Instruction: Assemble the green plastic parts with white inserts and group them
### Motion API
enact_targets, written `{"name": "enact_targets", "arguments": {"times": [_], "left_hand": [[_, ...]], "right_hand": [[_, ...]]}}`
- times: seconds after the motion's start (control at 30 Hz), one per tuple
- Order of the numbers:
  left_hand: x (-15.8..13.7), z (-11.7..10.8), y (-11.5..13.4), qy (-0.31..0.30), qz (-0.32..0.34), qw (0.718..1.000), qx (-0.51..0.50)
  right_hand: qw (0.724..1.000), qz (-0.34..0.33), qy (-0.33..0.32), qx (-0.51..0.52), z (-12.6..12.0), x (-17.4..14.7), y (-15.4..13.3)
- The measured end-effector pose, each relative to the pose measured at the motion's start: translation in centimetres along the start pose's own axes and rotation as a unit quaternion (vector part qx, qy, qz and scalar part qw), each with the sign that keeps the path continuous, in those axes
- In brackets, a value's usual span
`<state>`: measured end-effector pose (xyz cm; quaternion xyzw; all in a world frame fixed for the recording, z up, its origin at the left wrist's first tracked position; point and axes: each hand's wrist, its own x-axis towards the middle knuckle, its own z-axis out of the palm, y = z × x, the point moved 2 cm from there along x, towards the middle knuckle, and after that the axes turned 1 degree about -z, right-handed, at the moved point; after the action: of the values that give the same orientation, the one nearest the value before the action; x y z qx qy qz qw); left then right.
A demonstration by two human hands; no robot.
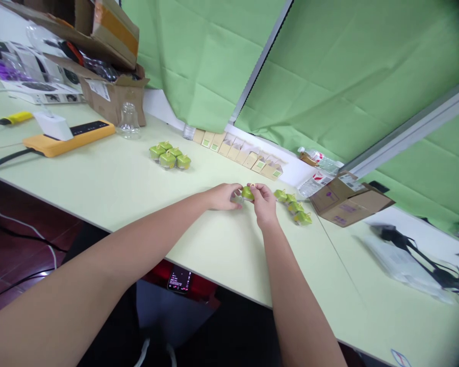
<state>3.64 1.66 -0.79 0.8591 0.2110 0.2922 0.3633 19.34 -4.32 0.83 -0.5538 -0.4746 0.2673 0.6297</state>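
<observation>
A small green-topped plastic container (247,193) is held just above the table between my two hands. My right hand (265,203) pinches its green top with thumb and fingertips, near a small ring or loop. My left hand (224,197) comes from the other side, its fingers curved around the clear lower part; the exact contact is too small to make out. Just right of my right hand, several like containers (295,206) stand in a slanting row. Another cluster of green containers (167,159) sits farther left on the table.
Small tan boxes (235,152) line the back edge. At left are an orange power strip (80,136), a clear jar (129,122) and an opened carton (112,97). A cardboard box (348,199) and black straps (421,255) lie right. A phone (179,280) is below the table edge.
</observation>
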Motion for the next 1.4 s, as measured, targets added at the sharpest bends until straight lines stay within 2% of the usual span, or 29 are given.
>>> {"name": "enact_targets", "arguments": {"times": [0.9, 1.4], "left_hand": [[0.05, 0.05, 0.26, 0.012, -0.033, 0.999, -0.001], [0.06, 0.04, 0.29, 0.014, -0.04, 0.999, -0.006]], "right_hand": [[0.997, -0.048, -0.032, -0.059, 0.52, -0.5, -0.43], [0.994, -0.082, -0.026, -0.063, 0.7, -0.61, -0.65]]}}
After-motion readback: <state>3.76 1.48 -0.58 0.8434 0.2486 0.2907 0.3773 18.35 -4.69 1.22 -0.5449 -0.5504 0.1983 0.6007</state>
